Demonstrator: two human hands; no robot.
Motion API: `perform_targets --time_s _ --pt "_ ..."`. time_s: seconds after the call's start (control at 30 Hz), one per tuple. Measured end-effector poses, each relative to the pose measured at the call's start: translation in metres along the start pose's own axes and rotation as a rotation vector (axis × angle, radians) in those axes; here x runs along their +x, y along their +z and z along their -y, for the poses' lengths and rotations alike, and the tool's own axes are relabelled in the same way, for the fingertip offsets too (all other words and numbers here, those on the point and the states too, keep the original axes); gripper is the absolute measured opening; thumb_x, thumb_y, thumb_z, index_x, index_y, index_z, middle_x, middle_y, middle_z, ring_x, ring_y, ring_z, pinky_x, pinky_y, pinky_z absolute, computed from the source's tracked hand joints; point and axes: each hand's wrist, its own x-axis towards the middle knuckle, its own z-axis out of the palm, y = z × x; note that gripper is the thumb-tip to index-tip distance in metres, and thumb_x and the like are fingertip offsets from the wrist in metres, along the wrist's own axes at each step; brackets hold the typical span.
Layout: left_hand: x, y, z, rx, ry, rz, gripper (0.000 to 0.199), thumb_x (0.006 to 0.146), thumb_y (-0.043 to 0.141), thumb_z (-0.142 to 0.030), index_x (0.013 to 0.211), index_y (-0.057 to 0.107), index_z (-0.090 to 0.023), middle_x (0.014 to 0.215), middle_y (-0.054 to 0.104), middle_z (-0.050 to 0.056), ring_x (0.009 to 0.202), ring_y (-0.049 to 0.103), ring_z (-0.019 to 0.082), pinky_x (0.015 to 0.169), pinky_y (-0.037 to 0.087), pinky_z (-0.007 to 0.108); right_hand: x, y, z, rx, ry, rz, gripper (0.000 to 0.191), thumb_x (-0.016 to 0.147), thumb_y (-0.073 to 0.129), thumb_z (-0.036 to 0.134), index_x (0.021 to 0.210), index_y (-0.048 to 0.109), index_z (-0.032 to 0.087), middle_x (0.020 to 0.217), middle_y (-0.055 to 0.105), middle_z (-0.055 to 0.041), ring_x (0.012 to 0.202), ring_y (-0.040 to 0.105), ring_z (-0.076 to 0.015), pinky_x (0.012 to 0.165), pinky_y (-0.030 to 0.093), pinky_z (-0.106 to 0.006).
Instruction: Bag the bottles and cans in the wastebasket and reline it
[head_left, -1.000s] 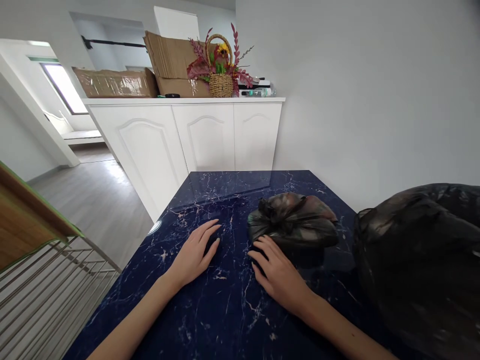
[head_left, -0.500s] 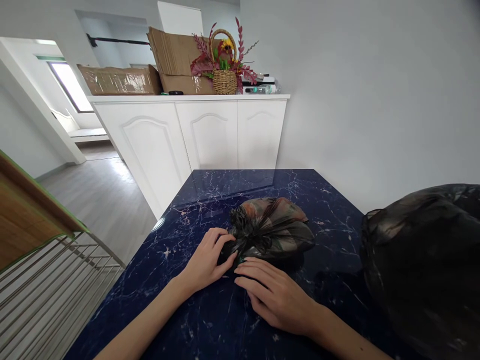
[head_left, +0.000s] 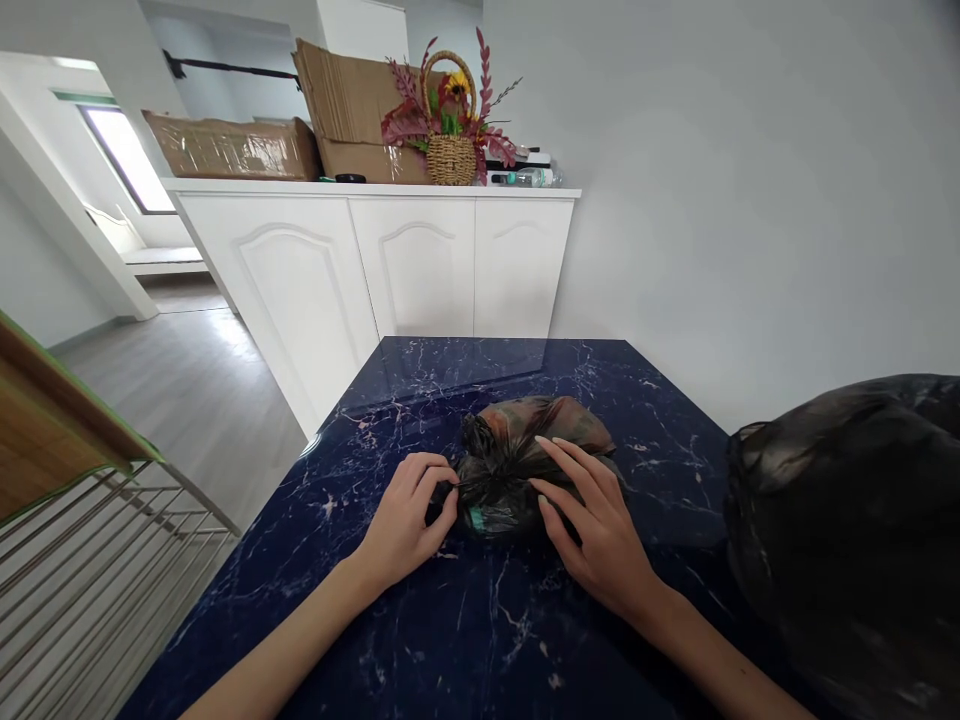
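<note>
Small black bag (head_left: 510, 452): we see it lying on the blue marbled table (head_left: 480, 630) between our hands, its plastic gathered in creases.
Left hand (head_left: 403, 520): our thumb and forefinger pinch together on its left edge.
Right hand (head_left: 600, 525): our fingers are spread apart over its right side; how firmly they touch, we cannot tell.
Large black bag (head_left: 847, 510): it bulges to our right.
White cabinet (head_left: 424, 265): beyond the table, it carries a flower basket (head_left: 451, 160).

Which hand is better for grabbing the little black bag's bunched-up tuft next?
Probably the left hand: it curls at the left edge of the small bag, close to the tuft. The right hand lies over the bag's other side, farther off.
</note>
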Motion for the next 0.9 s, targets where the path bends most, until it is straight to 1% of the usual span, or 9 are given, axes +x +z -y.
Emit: perform_targets --time_s 0.1,0.23,0.33,0.47,0.57,0.7,0.77,0.8,0.9 --pt "0.0 -0.001 0.001 -0.022 -0.03 -0.06 0.009 0.106 0.052 -0.019 0.113 0.054 -0.025 0.114 0.062 0.009 0.109 0.061 0.025 0.094 0.054 0.042 0.0 0.001 0.002 -0.004 -0.019 0.049 0.034 0.109 0.052 0.024 0.14 0.068 0.027 0.169 0.044 -0.0056 0.157 0.039 -0.0378 0.122 0.043 -0.062" --pt "-0.001 -0.001 0.0 -0.085 -0.055 -0.062 0.013 0.107 0.047 -0.016 0.117 0.049 -0.025 0.117 0.059 0.01 0.109 0.06 0.024 0.095 0.053 0.042 -0.001 0.004 0.005 0.021 -0.019 0.17 0.045 0.111 0.05 0.031 0.156 0.054 0.025 0.17 0.043 -0.0071 0.156 0.04 -0.0357 0.12 0.048 -0.057" --pt "-0.002 -0.001 -0.002 -0.107 -0.069 -0.049 0.013 0.108 0.044 -0.017 0.118 0.046 -0.024 0.119 0.057 0.011 0.109 0.059 0.023 0.095 0.052 0.042 -0.002 0.007 0.003 0.023 0.006 0.203 0.05 0.112 0.048 0.034 0.161 0.047 0.023 0.166 0.05 -0.0087 0.154 0.044 -0.0344 0.12 0.048 -0.056" --pt "-0.003 0.002 0.002 -0.098 -0.177 -0.089 0.009 0.11 0.039 -0.021 0.116 0.045 -0.024 0.12 0.056 0.011 0.111 0.058 0.024 0.099 0.049 0.044 -0.003 0.01 -0.002 0.021 0.082 0.156 0.05 0.112 0.047 0.034 0.161 0.047 0.025 0.161 0.055 -0.0089 0.151 0.046 -0.0349 0.121 0.045 -0.057" --pt "-0.003 0.005 0.01 -0.082 -0.342 -0.118 0.011 0.11 0.037 -0.027 0.114 0.046 -0.023 0.115 0.057 0.01 0.107 0.06 0.025 0.099 0.05 0.046 -0.004 0.01 -0.008 0.02 0.177 0.075 0.05 0.113 0.044 0.034 0.162 0.044 0.027 0.159 0.056 -0.0097 0.149 0.047 -0.0351 0.121 0.044 -0.059" --pt "-0.004 0.007 0.024 -0.048 -0.569 -0.1 0.018 0.108 0.036 -0.034 0.11 0.049 -0.022 0.106 0.06 0.009 0.098 0.063 0.028 0.091 0.053 0.05 -0.006 0.01 -0.017 0.002 0.352 -0.048 0.051 0.114 0.04 0.035 0.164 0.04 0.028 0.16 0.053 -0.0136 0.147 0.049 -0.0371 0.117 0.045 -0.063" --pt "-0.006 0.008 0.028 -0.045 -0.606 -0.104 0.019 0.107 0.036 -0.035 0.108 0.05 -0.022 0.105 0.061 0.01 0.1 0.063 0.029 0.092 0.053 0.052 -0.007 0.01 -0.02 -0.021 0.399 -0.086 0.054 0.113 0.042 0.037 0.166 0.036 0.026 0.16 0.051 -0.0166 0.146 0.049 -0.0395 0.114 0.048 -0.065" --pt "-0.006 0.008 0.028 -0.047 -0.604 -0.107 0.019 0.107 0.037 -0.035 0.11 0.05 -0.021 0.108 0.061 0.011 0.103 0.063 0.03 0.095 0.053 0.052 -0.007 0.01 -0.02 -0.035 0.389 -0.095 0.055 0.112 0.043 0.037 0.166 0.035 0.026 0.16 0.05 -0.0176 0.146 0.049 -0.0405 0.113 0.048 -0.066" --pt "-0.006 0.007 0.021 -0.083 -0.519 -0.103 0.031 0.106 0.044 -0.034 0.134 0.047 -0.021 0.133 0.058 0.015 0.125 0.059 0.03 0.106 0.049 0.051 -0.005 0.007 -0.016 -0.066 0.273 -0.098 0.06 0.11 0.05 0.034 0.166 0.032 0.028 0.16 0.049 -0.0176 0.148 0.047 -0.0405 0.116 0.047 -0.066"
